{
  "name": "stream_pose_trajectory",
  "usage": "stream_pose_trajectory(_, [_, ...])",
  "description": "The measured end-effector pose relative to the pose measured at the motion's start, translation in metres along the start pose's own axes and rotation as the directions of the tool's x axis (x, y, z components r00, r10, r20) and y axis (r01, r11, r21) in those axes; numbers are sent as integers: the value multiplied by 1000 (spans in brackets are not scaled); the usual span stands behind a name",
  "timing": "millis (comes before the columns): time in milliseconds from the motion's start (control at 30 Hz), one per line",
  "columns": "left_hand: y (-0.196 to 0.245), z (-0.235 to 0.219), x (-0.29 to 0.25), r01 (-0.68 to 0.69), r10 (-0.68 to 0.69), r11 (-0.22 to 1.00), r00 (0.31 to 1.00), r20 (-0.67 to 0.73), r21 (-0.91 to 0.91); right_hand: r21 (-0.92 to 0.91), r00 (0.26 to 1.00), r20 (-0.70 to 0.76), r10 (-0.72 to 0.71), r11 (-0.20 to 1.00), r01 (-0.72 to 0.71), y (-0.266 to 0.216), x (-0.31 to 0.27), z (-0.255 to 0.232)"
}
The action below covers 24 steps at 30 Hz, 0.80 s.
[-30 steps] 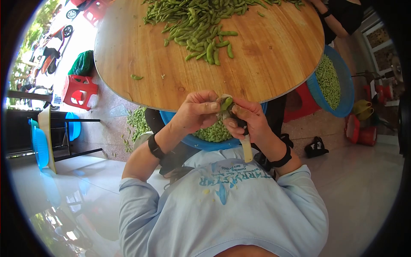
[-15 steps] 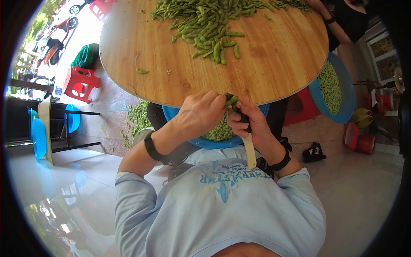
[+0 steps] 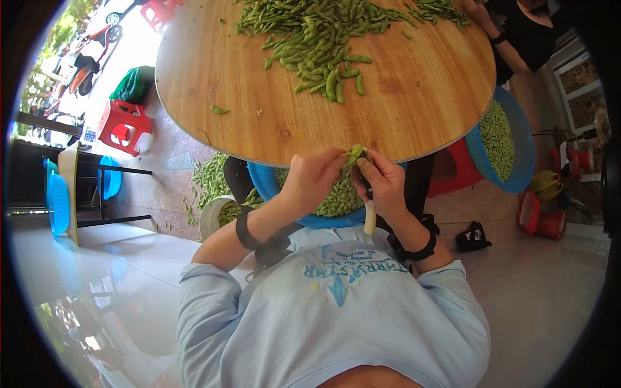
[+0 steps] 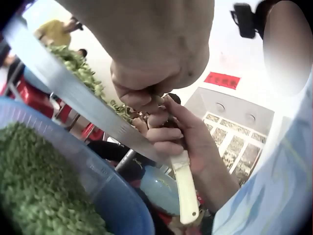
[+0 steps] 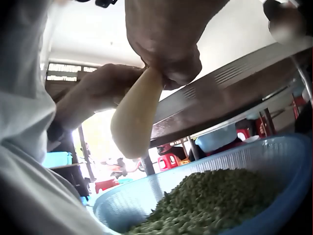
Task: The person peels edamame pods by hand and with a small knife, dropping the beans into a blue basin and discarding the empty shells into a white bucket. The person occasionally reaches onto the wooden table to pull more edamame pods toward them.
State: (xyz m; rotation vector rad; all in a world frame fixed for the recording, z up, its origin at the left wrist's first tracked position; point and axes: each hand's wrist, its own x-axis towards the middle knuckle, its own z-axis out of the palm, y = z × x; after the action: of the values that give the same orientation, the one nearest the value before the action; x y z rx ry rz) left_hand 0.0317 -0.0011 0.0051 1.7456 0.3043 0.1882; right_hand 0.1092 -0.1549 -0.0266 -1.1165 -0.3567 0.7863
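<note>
Over the table's near edge, the left hand (image 3: 307,180) pinches a green bean pod (image 3: 355,154) at its fingertips. Right beside it, the right hand (image 3: 386,184) has its fingers curled round a tool with a cream handle (image 4: 186,193), which points down towards the body. The handle has a small hole in its end, while the tool's working end is hidden among the fingers. Below both hands, a blue basin (image 5: 129,200) holds a heap of shelled green beans (image 5: 205,200).
A large pile of bean pods (image 3: 317,32) lies on the round wooden table (image 3: 420,103). Another blue basin (image 3: 517,161) of beans stands at right, near another person's arm (image 3: 511,55). Pods (image 3: 210,181) lie on the floor at left, beside a pale bucket (image 3: 210,220).
The left hand dips over the pod, then draws back slightly, leaving the pod more visible between the fingertips. The tool's handle swings to a more upright angle.
</note>
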Motion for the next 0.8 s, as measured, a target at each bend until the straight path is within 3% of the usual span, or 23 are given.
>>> stream_pose_trajectory(33, [-1,2,-3,-242,254,941,967,-20,234,-171,998,-61,-34,985,23,0,1,1])
stream_pose_trajectory(67, [-2,2,-4,-241,253,941,967,-19,235,-169,998,-61,-33,985,23,0,3,3])
stream_pose_trajectory(100, [-2,2,-5,-254,267,935,964,-21,248,-374,966,-56,-253,902,215,1,6,5])
stream_pose_trajectory(133, [-2,2,-6,-269,284,927,958,-23,261,-557,889,-2,-458,739,380,2,9,7])
stream_pose_trajectory(167, [-2,1,-6,-272,288,925,957,-22,264,-555,887,-1,-462,738,384,-1,10,6])
stream_pose_trajectory(233, [-2,0,-7,-294,310,910,951,-9,292,-724,902,129,-411,583,369,-9,7,4])
stream_pose_trajectory(367, [0,2,-15,-263,275,926,962,-5,272,-781,902,203,-382,492,384,-19,5,9])
stream_pose_trajectory(433, [0,5,-19,-226,221,924,974,52,308,-810,806,300,-511,310,498,-8,8,2])
stream_pose_trajectory(467, [1,7,-22,-249,243,918,968,58,310,-812,794,302,-527,294,504,-8,6,0])
stream_pose_trajectory(567, [-1,12,-27,-74,70,981,997,31,177,-761,860,296,-416,441,475,-15,2,-5])
stream_pose_trajectory(600, [1,11,-26,-86,82,980,996,27,182,-759,853,303,-425,433,486,-16,0,-6])
stream_pose_trajectory(667, [5,7,-24,205,-201,979,966,162,-9,-747,869,314,-382,466,475,-16,-2,-8])
stream_pose_trajectory(700, [-9,7,-23,259,-246,965,945,215,-34,-736,851,325,-413,454,502,-14,-2,-8])
stream_pose_trajectory(733, [-22,11,-22,257,-245,966,947,207,-33,-731,847,332,-414,454,509,-14,-4,-7])
stream_pose_trajectory(800, [-38,18,-24,105,-91,984,990,105,-145,-738,778,411,-475,327,590,-14,-4,-1])
